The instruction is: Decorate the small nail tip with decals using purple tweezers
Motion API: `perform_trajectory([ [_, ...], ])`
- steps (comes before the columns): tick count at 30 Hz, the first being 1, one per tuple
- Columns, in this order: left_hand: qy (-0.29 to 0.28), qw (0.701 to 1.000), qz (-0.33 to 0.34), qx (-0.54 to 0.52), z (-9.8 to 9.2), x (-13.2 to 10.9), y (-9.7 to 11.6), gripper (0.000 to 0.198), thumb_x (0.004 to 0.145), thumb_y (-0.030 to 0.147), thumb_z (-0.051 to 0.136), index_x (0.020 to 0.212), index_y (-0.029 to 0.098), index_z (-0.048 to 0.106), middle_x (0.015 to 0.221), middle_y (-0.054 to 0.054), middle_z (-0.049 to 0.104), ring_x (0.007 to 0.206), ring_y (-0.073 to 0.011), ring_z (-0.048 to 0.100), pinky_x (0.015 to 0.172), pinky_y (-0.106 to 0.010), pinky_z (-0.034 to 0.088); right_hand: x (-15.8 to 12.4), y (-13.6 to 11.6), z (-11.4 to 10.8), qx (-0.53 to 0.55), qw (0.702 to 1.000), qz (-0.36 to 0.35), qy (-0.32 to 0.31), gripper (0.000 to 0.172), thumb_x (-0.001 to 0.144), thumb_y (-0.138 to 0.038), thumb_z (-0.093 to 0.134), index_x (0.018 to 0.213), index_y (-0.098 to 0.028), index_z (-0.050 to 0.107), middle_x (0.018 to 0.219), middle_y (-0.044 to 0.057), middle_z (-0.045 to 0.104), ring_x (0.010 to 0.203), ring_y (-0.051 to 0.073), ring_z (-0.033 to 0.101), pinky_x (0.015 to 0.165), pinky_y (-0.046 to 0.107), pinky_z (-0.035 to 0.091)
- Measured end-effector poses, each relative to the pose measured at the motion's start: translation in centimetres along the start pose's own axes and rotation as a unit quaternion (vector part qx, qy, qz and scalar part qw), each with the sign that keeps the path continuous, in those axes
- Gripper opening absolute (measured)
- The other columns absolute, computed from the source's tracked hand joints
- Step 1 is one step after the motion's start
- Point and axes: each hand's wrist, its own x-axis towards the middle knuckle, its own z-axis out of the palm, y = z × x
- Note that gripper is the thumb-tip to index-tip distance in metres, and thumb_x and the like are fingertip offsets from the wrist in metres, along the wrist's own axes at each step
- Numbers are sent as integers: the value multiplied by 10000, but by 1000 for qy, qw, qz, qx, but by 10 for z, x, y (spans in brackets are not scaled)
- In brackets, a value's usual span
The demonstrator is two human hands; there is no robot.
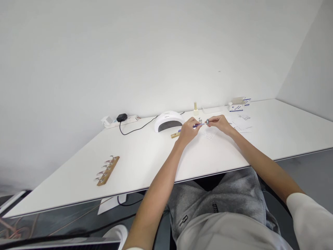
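Note:
Both hands are raised a little over the white table, close together. My left hand is closed on a thin blue tool, whose tip points right. In the fingertips of my right hand is a small shiny piece, too small to make out, close to the tool's tip. Below the hands lies a white sheet with small marks. Partly hidden behind my left hand is a short wooden strip.
A white dome lamp stands left of my hands. Behind are a cream bottle and small boxes. Papers lie at right. A wooden rack with clear tips and a power strip are at left.

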Motion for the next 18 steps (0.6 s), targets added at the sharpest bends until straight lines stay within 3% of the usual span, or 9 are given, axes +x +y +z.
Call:
perform_trajectory([
  [18, -22, 1000, -21, 9, 0, -1, 0, 75, 822, 175, 612, 753, 173, 640, 797, -22, 601, 687, -121, 560, 629, -252, 434, 0, 2, 0, -12, 1000, 0, 8, 186, 577, -283, 785, 709, -157, 754, 704, 46, 689, 657, 155, 605, 717, 336, 526],
])
